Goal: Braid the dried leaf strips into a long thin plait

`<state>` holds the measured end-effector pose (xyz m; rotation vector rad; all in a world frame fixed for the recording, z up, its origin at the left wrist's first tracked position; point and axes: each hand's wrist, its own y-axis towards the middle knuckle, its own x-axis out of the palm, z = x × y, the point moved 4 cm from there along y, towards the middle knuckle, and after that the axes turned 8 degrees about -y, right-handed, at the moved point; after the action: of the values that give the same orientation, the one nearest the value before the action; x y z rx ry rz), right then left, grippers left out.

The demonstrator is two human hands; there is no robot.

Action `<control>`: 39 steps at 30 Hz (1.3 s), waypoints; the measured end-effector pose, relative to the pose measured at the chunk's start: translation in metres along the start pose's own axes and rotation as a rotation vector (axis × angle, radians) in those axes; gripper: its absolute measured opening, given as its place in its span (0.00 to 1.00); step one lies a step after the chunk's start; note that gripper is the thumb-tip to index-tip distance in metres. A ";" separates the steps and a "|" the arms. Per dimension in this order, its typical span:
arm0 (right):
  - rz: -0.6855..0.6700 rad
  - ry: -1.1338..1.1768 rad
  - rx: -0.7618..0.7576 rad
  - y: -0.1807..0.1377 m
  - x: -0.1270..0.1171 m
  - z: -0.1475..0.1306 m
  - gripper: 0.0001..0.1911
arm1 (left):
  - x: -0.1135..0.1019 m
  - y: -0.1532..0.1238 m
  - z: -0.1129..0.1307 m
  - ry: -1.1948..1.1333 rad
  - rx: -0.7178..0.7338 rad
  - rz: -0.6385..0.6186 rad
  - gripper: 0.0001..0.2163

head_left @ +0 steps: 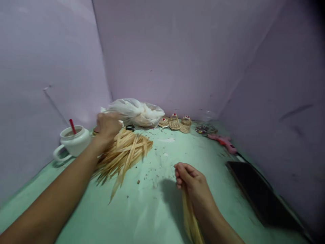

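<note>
Gripping strip (190,218), right hand (189,178) is low with fingers pinched, strip trailing below it; left hand (109,126) stretched forward, blurred, grip unclear, by strip pile's (127,149) far-left edge near bag (138,113)

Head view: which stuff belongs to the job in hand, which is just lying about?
Likely in the job:
- pale strip, held in the right hand
- strip bundle, by the left hand; contact unclear

Apparently lying about:
- white mug
- plastic bag
- black slab
- woven slippers, pink glue gun; possibly related
</note>
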<state>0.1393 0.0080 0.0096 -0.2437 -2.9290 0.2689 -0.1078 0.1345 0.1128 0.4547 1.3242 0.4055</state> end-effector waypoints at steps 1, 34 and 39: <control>-0.021 0.026 0.017 0.001 0.001 0.002 0.14 | 0.008 0.002 -0.007 0.051 0.000 -0.077 0.17; -0.330 0.088 0.286 -0.004 0.015 0.017 0.11 | 0.068 -0.134 0.094 -1.697 -0.578 -0.772 0.16; -0.391 0.108 0.315 -0.007 0.020 0.025 0.11 | 0.070 -0.143 0.100 -1.670 -0.549 -0.876 0.12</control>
<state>0.1139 0.0008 -0.0099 0.3446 -2.6986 0.6205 0.0080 0.0422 -0.0028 -0.3077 -0.3191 -0.3651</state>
